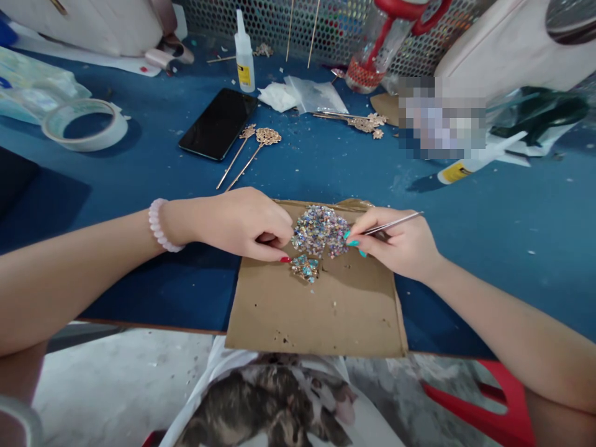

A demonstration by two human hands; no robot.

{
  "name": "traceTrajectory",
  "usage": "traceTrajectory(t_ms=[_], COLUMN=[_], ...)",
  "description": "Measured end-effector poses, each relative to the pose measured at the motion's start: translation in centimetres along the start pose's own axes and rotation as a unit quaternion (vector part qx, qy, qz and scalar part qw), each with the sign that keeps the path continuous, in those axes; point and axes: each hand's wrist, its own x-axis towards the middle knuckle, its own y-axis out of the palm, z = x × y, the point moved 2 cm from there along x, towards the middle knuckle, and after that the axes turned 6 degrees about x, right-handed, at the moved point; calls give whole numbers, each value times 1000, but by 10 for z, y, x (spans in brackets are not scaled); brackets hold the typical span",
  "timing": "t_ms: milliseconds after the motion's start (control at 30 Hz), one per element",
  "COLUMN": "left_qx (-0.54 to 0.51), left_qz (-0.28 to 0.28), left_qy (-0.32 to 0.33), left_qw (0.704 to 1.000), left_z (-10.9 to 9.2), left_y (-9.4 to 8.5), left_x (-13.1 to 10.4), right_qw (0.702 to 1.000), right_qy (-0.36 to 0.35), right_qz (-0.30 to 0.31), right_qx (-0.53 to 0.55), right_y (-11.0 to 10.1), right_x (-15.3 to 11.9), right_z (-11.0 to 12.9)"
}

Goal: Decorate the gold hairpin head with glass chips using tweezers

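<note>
Blue table (139, 180) is carrying everything; cardboard sheet (321, 316) is sitting at its near edge, slightly overhanging, probably serving as a work mat. Right hand (405, 245) is gripping a thin metal tool (395, 221), likely tweezers, between thumb and fingers; working end is hiding behind the fingertips. Left hand (256, 223) is curling, thumb tip at the ornament's left edge, probably for steadying; can't tell if it's actually pinching. Phone (218, 124) is lying toward the table's far edge, left of centre, clear of both hands. Glittery stone pile (320, 231) is hugging the cardboard's far edge, presumably for short reach. Blue-stoned ornament (305, 268) is lying just nearside of it. Room: cardboard's near half is showing only specks, both near corners free; hands are crowding the far half from both sides.
</note>
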Motion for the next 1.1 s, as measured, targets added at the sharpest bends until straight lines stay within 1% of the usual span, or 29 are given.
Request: traceTrajectory(t_ms=[133,200,300,567,667,833,933,1100], left_qx=[0,-2,0,20,24,18,16,21], left_qz=[7,8,2,-4,-4,-7,-10,-7], left_qy=[-6,-8,-5,4,8,8,8,10], left_qw=[1000,1000,1000,1000,1000,1000,1000,1000], left_z=[0,0,1,1,0,0,0,0], left_y=[0,0,1,1,1,1,0,0], left_x=[-1,-2,-2,-1,-1,-1,-2,-3], right_qw=[999,998,998,1000,999,997,997,998], right_qy=[-23,-31,-35,-26,-30,-39,-44,-45], right_qz=[41,50,45,0,11,61,61,44], right_qx=[16,14,6,-9,7,29,23,19], right_y=[0,1,1,-3,-6,-8,-7,-5], right_x=[1,1,1,3,4,4,3,3], right_z=[2,2,-1,-6,-4,-3,-4,-6])
